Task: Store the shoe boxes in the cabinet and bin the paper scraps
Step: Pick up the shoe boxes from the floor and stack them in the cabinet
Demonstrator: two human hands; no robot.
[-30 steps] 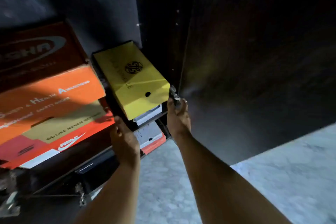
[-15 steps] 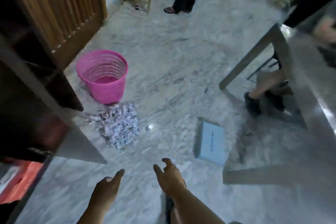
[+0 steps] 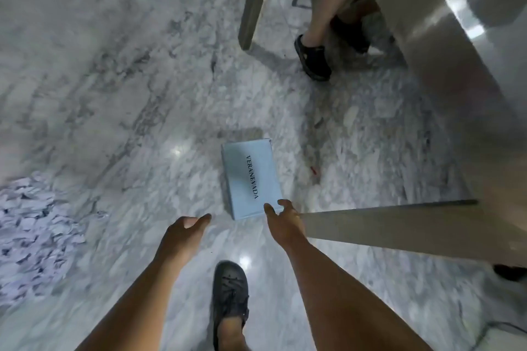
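Note:
A pale blue shoe box [image 3: 251,177] lettered VERANEVADA lies flat on the marble floor, just ahead of me. My right hand [image 3: 282,222] reaches over its near right corner with fingers spread, holding nothing. My left hand [image 3: 185,232] hovers open to the left of the box, a short gap away from it. A heap of torn paper scraps [image 3: 31,234] covers the floor at the far left. The cabinet and the pink bin are out of view.
A grey table [image 3: 445,45] fills the upper right, with one leg [image 3: 256,0] at top centre and a low crossbar [image 3: 399,225] beside my right hand. A seated person's leg and black shoe [image 3: 313,57] rest under the table. My own black shoe [image 3: 229,291] is below.
I have turned from the cabinet, where I was setting a yellow box, to the floor. The view has closed in on the blue box and both hands have reached toward it.

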